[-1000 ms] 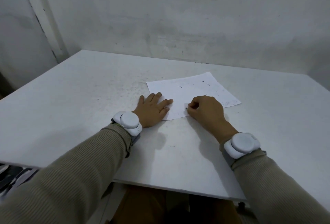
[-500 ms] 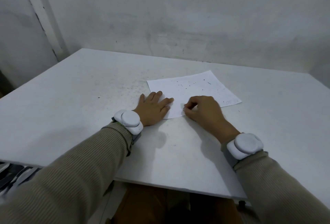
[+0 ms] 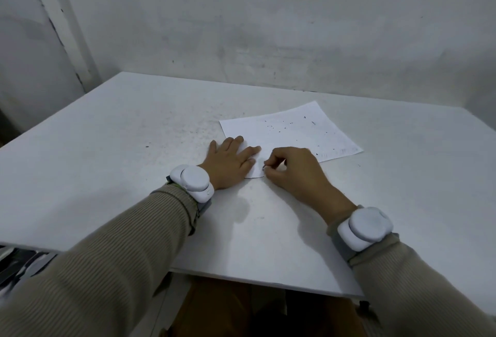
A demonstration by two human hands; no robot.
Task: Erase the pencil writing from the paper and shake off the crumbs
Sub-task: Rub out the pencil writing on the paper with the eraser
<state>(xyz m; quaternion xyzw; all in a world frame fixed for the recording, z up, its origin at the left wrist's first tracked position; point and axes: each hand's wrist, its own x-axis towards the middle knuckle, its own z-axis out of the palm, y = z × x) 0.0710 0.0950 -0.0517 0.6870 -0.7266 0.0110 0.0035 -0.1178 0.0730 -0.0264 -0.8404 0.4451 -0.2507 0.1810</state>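
Note:
A white sheet of paper lies flat on the white table, sprinkled with dark eraser crumbs. My left hand presses flat on the sheet's near left corner, fingers straight. My right hand is curled over the paper's near edge and pinches a small dark-tipped thing, apparently an eraser, against the sheet. Faint pencil marks remain near the right edge.
A grey wall rises right behind the table. The table's near edge runs just above my lap. Fine dark specks lie on the table left of the paper.
My right hand has slid a little to the left along the paper's near edge, toward my left hand. The left hand and the sheet have stayed put.

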